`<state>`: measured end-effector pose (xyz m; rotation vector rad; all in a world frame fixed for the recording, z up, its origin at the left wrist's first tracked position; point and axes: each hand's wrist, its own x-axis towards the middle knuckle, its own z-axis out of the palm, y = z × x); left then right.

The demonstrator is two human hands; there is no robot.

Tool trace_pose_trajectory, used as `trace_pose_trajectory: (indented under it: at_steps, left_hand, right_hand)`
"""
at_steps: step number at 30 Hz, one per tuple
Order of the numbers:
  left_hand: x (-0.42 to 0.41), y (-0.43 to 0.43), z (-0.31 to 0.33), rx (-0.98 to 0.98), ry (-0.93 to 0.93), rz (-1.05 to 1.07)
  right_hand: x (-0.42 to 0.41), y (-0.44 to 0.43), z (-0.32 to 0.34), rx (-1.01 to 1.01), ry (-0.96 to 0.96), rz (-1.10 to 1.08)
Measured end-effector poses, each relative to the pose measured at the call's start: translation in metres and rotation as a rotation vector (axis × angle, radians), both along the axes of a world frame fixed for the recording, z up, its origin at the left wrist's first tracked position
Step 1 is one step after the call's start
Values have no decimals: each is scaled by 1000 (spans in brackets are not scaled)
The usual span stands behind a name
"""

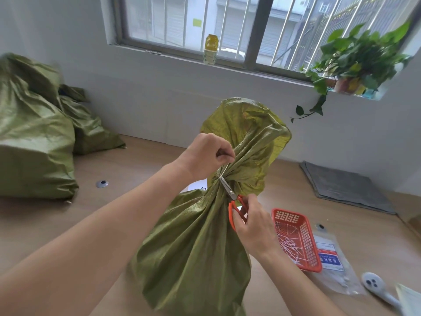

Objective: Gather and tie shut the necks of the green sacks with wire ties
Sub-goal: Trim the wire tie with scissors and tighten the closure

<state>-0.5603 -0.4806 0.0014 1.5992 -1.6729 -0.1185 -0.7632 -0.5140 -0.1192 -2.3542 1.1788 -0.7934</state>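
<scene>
Green sack [193, 247] is shown upright on the floor [127, 169], neck gathered and bound by a white tie [224, 170]. The tie's tail is pinched in the left hand [205, 153] grip; orange scissors [227, 188] are clasped in the right hand [252, 224] grip, blades set at the tie. A basket [311, 267] of ties is seen near.

a barred window [252, 42] runs along the far wall. on its sill stands a yellow-capped bottle [210, 50], upright, and further right a leafy potted plant [355, 55] trails a stem down the wall. a grey mat [346, 188] lies on the wooden floor [136, 169] at the far right. nearer on the right sits a red mesh basket [287, 212], just beside a clear plastic packet [330, 258] with a blue label. a white plastic hook [373, 285] lies near right. a small round grey disc [102, 184] sits in the floor at left.
</scene>
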Motion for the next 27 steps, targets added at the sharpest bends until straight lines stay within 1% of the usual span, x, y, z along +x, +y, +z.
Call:
trace_pose_trajectory:
  at_steps: [8,18,27]
  left_hand:
    - [-5,2,1,35,8,-23]
    - [-10,5,5,34,-16,-31]
    - [-8,5,3,11,-18,30]
  right_hand:
    - [1,4,6,7,11,-11]
    - [-3,11,18,-16,55,-9]
    - [-3,16,20,-75,74,-8]
